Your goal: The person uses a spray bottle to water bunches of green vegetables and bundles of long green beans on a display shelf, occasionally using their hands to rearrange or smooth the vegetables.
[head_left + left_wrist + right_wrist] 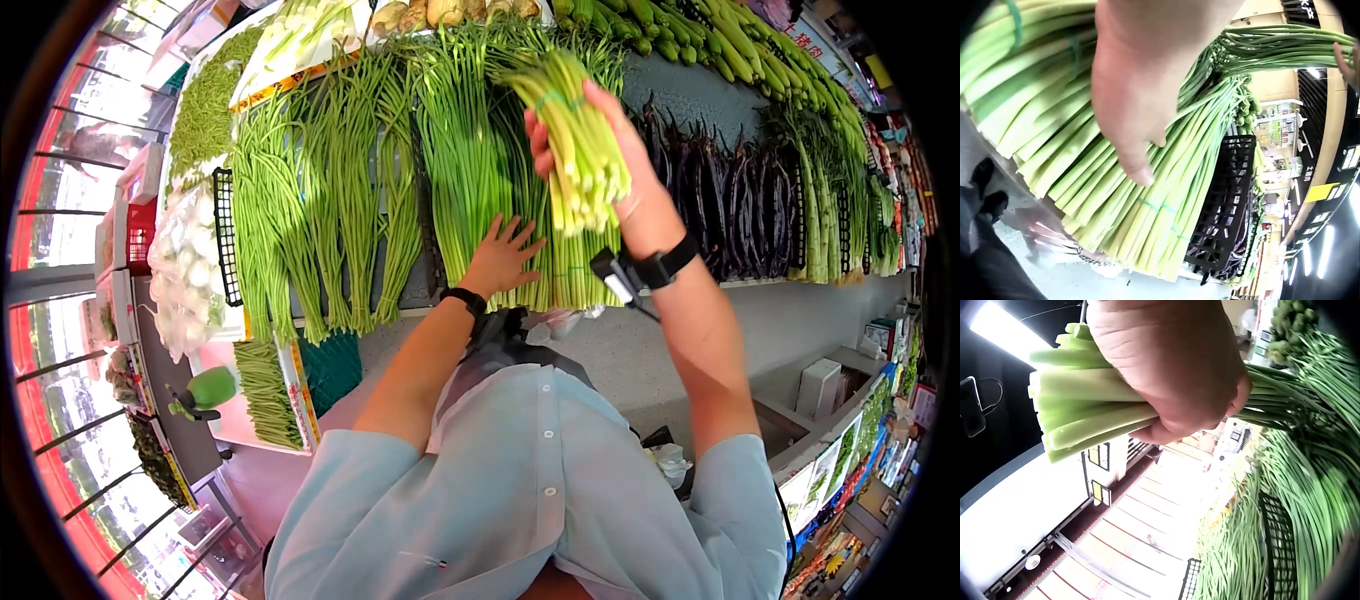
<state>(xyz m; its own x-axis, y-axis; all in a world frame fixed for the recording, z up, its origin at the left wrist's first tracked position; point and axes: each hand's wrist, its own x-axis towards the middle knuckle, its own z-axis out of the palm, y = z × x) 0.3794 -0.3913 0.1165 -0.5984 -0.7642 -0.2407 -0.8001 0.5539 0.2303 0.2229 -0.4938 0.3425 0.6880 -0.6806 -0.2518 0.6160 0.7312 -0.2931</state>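
Fingers of my right hand (628, 150) are wrapped round a bundle of green stalks (580, 175); the head view shows it held up, its pale cut ends towards me and a teal band (548, 100) just beyond my grip. My left hand (498, 264) is spread, its fingers apart and resting on more stalks (455, 170), lower down and to the left of my right fingers. Long beans (330, 200) lie left of my left fingers, and dark aubergines (730, 210) lie right of my right ones. Far beyond them on the right, red characters on a white sign (802, 40) appear to read 土猪肉.

From the left wrist, my left fingers lie over the stalks, with thin teal ties (1147, 205) just below a fingertip and a black mesh crate (1235, 156) to the right. Farther right is a yellow sign (1322, 192); I cannot read it.

From the right wrist, the gripped bundle juts out left of my curled fingers, its leafy end running right. Small hanging signs (1100, 456) below them are too small to read.
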